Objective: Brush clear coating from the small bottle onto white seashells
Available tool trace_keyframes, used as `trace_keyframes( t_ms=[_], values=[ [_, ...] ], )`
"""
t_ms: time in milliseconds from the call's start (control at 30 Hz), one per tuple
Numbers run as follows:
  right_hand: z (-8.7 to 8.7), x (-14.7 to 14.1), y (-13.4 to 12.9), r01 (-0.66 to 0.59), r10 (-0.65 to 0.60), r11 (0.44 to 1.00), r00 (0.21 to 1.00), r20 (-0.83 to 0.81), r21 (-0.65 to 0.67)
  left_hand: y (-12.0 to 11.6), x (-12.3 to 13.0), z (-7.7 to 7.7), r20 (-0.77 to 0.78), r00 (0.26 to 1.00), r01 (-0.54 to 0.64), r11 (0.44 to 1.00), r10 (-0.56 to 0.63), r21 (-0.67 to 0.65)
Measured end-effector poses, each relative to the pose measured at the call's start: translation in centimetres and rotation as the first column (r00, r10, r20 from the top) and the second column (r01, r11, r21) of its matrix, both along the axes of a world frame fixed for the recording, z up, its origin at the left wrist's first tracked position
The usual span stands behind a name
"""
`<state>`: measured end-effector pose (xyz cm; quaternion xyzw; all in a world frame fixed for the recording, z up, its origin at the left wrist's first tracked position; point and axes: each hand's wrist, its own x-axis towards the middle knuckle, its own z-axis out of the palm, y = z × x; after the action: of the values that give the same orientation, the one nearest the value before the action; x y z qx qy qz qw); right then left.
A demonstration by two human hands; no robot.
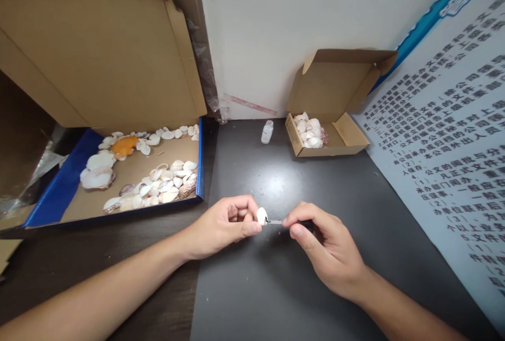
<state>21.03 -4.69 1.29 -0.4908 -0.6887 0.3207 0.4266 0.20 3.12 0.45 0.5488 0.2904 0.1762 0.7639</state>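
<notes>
Blue-sided box [134,169] and small carton [336,134] hold shells [170,185].

Left grip [224,225] pinched, right grip [325,246] pinched facing it, bare forearms [114,283] angled inward

Shell [261,216] I hold: white. My desk [244,299]: dark grey. Large box [200,164]: blue rim, brown inside; shells [169,176] there white, cream (plus vivid orange piece [124,146]). Poster [430,172]: dark lettering, pale ground.
</notes>
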Motion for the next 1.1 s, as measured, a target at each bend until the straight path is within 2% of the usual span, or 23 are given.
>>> trace_keyframes(
  t_ms=[233,467,733,1000,1100],
  values=[
    [0.2,-0.1,0.1,0.037,-0.037,0.999,0.999,0.019,0.013,0.0,-0.1,-0.1,0.016,1.0,0.002,1.0,-0.002,-0.014],
    [0.4,-0.4,0.7,0.175,-0.168,0.984,0.977,0.133,-0.042,0.1,-0.2,-0.3,0.028,1.0,-0.011,1.0,0.011,-0.005],
    [0.3,-0.2,0.0,0.017,-0.017,1.0,1.0,0.022,-0.006,0.0,0.0,0.0,-0.012,0.999,-0.046,0.998,0.047,0.035],
    [0.1,0.0,-0.3,-0.027,0.027,1.0,0.999,-0.033,0.007,0.0,0.0,-0.1,0.002,0.998,-0.056,0.998,0.056,0.018],
    [0.3,-0.2,-0.1,0.046,-0.046,0.999,0.999,0.028,-0.002,0.0,0.0,-0.1,0.002,0.998,-0.057,0.998,0.057,0.008]
  ],
)
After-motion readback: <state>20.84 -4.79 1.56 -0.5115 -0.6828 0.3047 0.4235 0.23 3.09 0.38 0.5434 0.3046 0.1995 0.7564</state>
